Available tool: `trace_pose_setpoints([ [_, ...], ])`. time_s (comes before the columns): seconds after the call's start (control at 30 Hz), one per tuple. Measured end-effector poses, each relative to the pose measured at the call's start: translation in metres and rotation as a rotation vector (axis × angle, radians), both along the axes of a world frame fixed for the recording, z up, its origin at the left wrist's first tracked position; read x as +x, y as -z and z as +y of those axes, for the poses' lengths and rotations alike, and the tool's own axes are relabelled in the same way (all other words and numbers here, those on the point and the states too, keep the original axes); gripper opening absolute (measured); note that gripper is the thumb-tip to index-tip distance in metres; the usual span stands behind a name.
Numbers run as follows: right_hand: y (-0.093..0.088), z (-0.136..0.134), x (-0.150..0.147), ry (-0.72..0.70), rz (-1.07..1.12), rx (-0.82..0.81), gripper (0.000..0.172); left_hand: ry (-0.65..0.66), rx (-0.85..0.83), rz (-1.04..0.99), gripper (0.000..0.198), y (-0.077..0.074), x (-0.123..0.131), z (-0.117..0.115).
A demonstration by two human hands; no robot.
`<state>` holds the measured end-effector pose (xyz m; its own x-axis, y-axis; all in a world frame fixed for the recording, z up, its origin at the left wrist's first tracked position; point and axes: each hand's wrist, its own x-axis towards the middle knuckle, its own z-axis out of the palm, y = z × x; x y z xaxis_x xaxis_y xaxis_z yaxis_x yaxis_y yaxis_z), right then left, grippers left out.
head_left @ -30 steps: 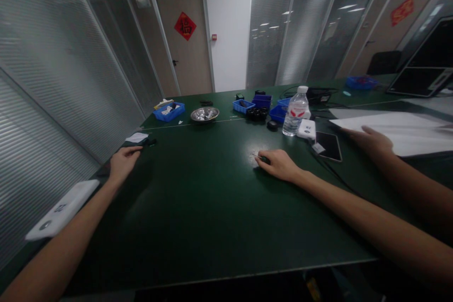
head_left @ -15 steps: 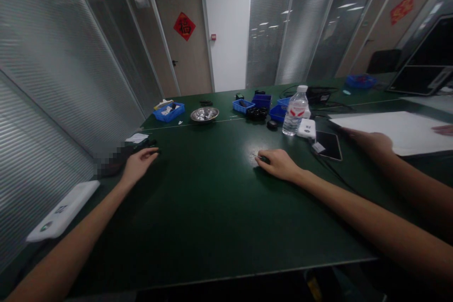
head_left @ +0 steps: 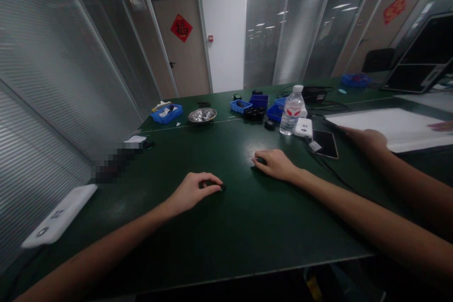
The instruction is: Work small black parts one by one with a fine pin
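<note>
My left hand [head_left: 194,191] is just above the front middle of the green table [head_left: 226,226]. Its thumb and fingertips pinch a small black piece [head_left: 223,188], too small to name. To the right, my right hand [head_left: 276,163] rests on the tabletop, its fingers closed round a small screwdriver [head_left: 261,160]. The thin metal shaft points left, and most of the dark handle is hidden in the hand. A gap of bare tabletop lies between the two hands.
A metal bowl [head_left: 202,121] with small parts and a blue basket [head_left: 170,114] stand behind. A water bottle [head_left: 292,112], white power bank [head_left: 303,128] and phone [head_left: 326,144] lie right. Another person's hand [head_left: 370,141] touches a white sheet [head_left: 392,122]. A white device [head_left: 60,217] is left.
My left hand has moved right and nearer from the table's left side, carrying the small black piece towards the middle. My right hand stays in place with the screwdriver.
</note>
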<state>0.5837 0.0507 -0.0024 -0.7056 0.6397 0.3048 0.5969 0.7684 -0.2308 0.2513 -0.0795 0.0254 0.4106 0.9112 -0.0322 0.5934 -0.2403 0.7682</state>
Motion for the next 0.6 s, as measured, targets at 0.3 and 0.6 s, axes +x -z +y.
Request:
trace_pose_setpoints([
  [0.3,-0.001,-0.001,-0.002,0.045,-0.061,0.026,0.028,0.063,0.225,0.009,0.029,0.012,0.041,-0.003],
  [0.6,-0.002,0.0,-0.001,0.033,-0.051,0.009,0.028,-0.075,0.162,-0.257,0.037,-0.002,0.039,-0.004],
])
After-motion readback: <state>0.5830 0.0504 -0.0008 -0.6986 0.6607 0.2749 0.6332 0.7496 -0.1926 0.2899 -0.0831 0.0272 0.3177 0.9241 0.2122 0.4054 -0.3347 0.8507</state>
